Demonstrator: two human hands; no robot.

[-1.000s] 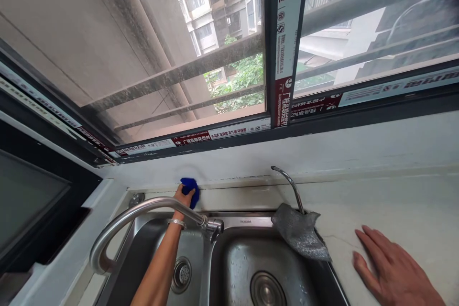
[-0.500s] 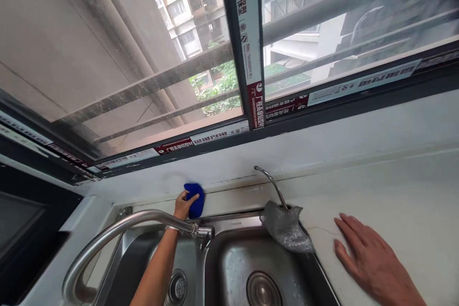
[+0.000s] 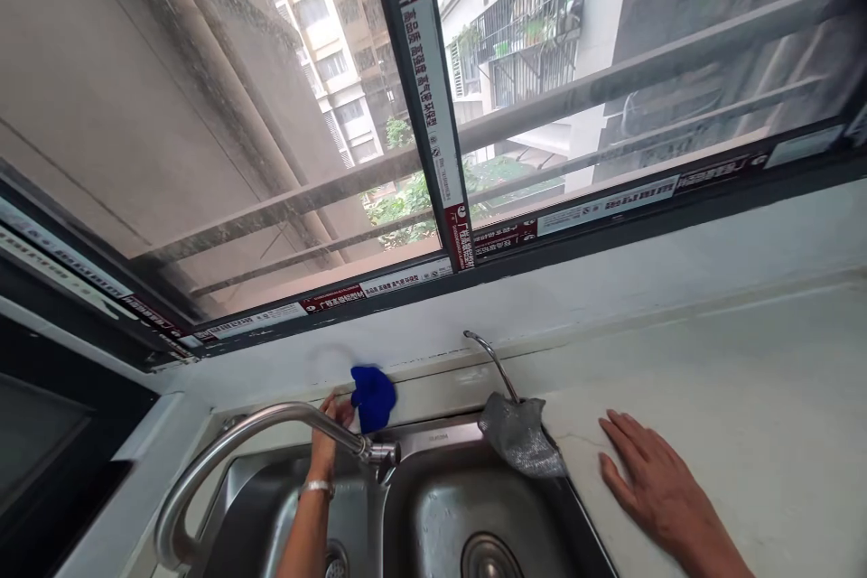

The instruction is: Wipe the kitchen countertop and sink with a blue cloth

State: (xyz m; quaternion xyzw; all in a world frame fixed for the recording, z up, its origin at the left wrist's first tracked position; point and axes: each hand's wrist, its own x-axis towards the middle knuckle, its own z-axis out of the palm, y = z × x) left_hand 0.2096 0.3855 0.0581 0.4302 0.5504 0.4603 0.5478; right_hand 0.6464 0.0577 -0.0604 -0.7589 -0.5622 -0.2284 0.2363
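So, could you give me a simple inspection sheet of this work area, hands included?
Surface: pale counter around a metal sink with two basins; a thin crack-like line shows right of the sink.
Job's things: blue cloth, crumpled, behind the sink.
Clutter: silvery sheet at the foot of the small spout, hanging over the sink's edge.
Hands: left hand beside the cloth, partly behind the large faucet, contact unclear; right hand spread palm down on the counter.
Cables: nothing seen.
Surroundings: dark-framed window with printed tape on its frame; bars, buildings and greenery beyond.
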